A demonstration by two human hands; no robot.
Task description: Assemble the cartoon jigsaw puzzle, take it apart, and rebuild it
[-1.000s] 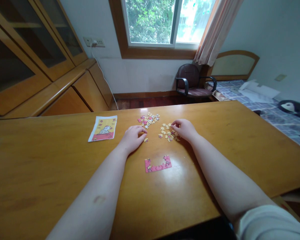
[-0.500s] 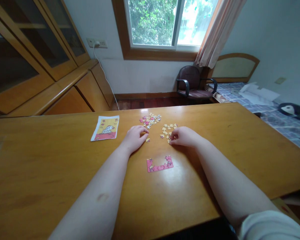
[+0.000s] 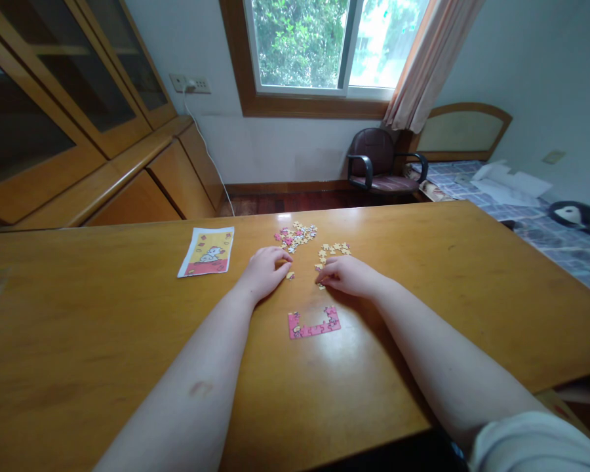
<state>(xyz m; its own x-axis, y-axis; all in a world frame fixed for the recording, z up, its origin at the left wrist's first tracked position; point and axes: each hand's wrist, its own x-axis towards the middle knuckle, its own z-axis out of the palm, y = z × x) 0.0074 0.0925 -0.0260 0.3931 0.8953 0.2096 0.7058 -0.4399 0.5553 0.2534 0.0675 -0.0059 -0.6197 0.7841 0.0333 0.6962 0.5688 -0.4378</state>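
Pinching or only touching, hard to tell, the right hand sits at loose jigsaw pieces; the curled left hand lies apart. A slip could scatter them.

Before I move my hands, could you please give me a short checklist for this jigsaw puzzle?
1. Picture card lies flat on the wooden table, uncovered by the hands: ok.
2. Joined pink puzzle section is free of both hands: ok.
3. Pink-and-yellow heap of pieces stays apart from the yellow pieces: ok.
4. All loose pieces are in those groups: not ok; a single piece lies apart, beside the left hand.
5. Right hand holds no piece: cannot tell; its fingertips are down among the yellow pieces.
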